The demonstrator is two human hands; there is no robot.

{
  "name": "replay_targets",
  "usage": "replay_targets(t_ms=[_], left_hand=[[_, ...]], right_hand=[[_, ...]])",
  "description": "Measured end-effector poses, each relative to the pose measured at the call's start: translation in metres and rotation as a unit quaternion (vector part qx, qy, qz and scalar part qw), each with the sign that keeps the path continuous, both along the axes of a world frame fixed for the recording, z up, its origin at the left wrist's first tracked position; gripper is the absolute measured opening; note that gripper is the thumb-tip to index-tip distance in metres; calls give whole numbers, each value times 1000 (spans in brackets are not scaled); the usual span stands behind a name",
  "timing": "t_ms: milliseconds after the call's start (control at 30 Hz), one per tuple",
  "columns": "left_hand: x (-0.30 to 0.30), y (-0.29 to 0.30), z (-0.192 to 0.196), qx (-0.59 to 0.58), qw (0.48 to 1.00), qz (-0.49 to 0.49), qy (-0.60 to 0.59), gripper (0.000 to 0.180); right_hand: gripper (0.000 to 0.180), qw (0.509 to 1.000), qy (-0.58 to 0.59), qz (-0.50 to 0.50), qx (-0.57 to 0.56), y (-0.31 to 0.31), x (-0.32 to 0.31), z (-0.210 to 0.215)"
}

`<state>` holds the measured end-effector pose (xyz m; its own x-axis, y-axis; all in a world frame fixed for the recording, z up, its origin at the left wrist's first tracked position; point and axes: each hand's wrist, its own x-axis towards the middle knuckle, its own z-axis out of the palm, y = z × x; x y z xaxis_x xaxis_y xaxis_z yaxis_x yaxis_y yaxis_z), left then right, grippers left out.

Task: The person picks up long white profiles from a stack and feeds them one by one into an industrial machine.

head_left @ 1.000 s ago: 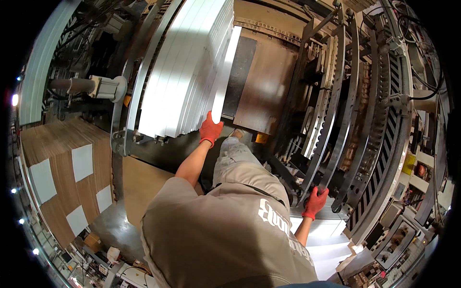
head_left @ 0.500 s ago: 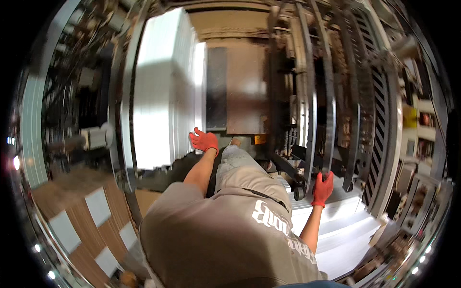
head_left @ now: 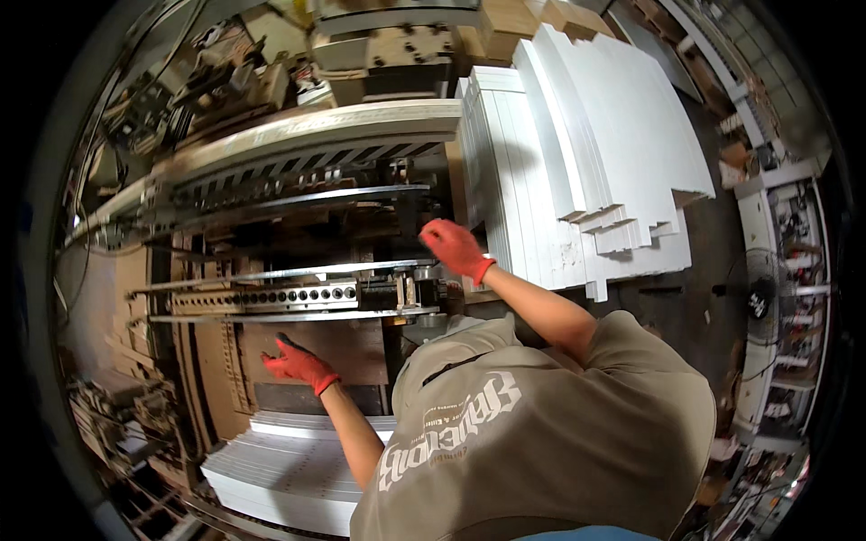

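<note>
Both my hands wear red gloves. My left hand is open, thumb raised and fingers stretched out, above a brown board. It holds nothing. Close below it, toward my body, lies a stack of white cardboard sheets. My right hand has its fingers curled together near the ends of the machine's metal rails. Nothing shows in it, though its palm side is hidden. Just right of that hand stands a tall pile of white cardboard blanks, with more notched blanks on top.
A perforated metal bar and long rails run leftward from my body. Behind them is a black-and-light striped guard. Brown cartons stand at the back. To the right are a fan and loaded shelves.
My body and view have turned right, so the machine rails now lie across the left side. The white blank pile now stands ahead at right. Both hands have swung round with me.
</note>
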<state>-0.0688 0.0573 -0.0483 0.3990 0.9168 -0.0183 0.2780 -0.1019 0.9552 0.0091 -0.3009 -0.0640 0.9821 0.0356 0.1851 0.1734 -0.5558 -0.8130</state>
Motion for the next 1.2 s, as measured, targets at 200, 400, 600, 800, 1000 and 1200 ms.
replay_targets(t_ms=[200, 400, 600, 800, 1000, 1200], left_hand=[[56, -97, -8, 24, 995, -58, 71, 75], [61, -103, -16, 85, 989, -8, 117, 77], [65, -108, -11, 97, 991, -32, 87, 72], [68, -120, 8, 120, 980, -31, 154, 67], [66, -122, 11, 103, 985, -9, 139, 72], [59, -121, 20, 361, 905, -33, 224, 79]], right_hand=[[46, 902, -40, -359, -236, -189, 10, -80], [58, 768, 44, -467, -435, -320, 2, -117], [50, 727, 134, -501, -449, -337, 32, -136], [62, 680, 301, -478, -468, -341, 60, -100], [46, 919, 265, -284, 70, -340, 54, -66], [58, 918, 104, -294, 245, -282, 30, -72]])
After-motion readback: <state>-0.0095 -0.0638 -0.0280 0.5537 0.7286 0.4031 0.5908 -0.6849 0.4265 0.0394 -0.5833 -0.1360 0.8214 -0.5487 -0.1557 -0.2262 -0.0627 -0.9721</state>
